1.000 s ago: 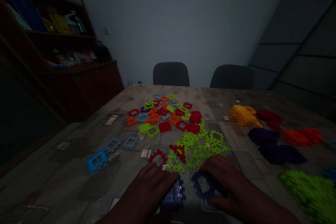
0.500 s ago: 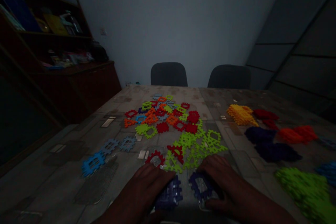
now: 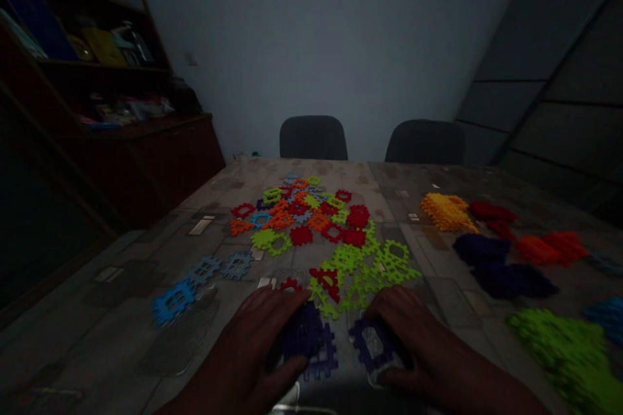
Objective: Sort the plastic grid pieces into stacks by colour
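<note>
My left hand [image 3: 257,334] grips a dark purple toothed building tile [image 3: 304,331] between its thumb and fingers. Under that tile, another purple toothed tile [image 3: 327,363] shows at the lower right. Across a small gap, my right hand [image 3: 406,337] curls its fingers and thumb around a purple frame tile [image 3: 359,340] with a square hole. Just beyond my hands lie a red triangular tile [image 3: 327,281] and a scatter of lime green tiles [image 3: 360,282]. Part of a red frame tile [image 3: 291,284] is hidden behind my left fingers.
A mixed heap of toothed tiles [image 3: 302,207] spreads over the patterned table [image 3: 195,243]. A blue tile [image 3: 174,301] and grey tiles [image 3: 237,264] lie left. On the right are sorted yellow [image 3: 445,211], purple [image 3: 501,266], orange [image 3: 552,248] and green piles [image 3: 559,350].
My left hand has shifted slightly up and forward with the purple tile, covering more of the red frame tile and uncovering the purple tile underneath. My right hand stays nearly still.
</note>
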Demonstrator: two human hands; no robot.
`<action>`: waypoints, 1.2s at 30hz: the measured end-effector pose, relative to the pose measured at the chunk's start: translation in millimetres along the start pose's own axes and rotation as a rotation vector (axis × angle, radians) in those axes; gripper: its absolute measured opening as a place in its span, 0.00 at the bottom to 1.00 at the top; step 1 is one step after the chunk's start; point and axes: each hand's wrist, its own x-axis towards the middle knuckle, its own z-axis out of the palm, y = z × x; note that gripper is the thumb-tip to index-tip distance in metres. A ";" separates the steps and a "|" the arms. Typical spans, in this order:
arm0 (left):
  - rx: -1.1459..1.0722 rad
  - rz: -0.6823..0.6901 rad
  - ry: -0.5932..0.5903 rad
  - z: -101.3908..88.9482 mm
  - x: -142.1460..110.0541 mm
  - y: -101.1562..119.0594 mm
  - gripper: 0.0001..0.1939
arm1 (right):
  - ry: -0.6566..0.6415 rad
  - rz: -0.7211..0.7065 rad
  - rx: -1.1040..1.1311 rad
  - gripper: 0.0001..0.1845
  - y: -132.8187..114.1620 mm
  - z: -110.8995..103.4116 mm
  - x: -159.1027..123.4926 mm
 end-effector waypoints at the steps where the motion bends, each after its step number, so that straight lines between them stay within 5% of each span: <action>1: 0.006 -0.009 0.013 0.0 0.3 -1.7 0.31 | 0.000 0.009 -0.002 0.30 -1.6 -0.6 0.4; 10: -0.035 -0.044 0.021 0.8 2.5 -6.3 0.31 | -0.032 0.042 -0.004 0.24 -11.0 -4.1 3.3; 15: -0.111 0.040 -0.105 10.8 -1.0 6.2 0.36 | -0.036 0.005 -0.002 0.36 -6.3 -5.7 1.7; 23: -0.117 -0.030 -0.245 15.6 0.2 14.9 0.48 | -0.044 0.020 -0.030 0.32 -9.4 -4.1 5.8; 36: -0.101 0.050 -0.177 18.0 -2.6 7.4 0.38 | -0.033 0.028 -0.015 0.27 -14.0 -10.1 3.6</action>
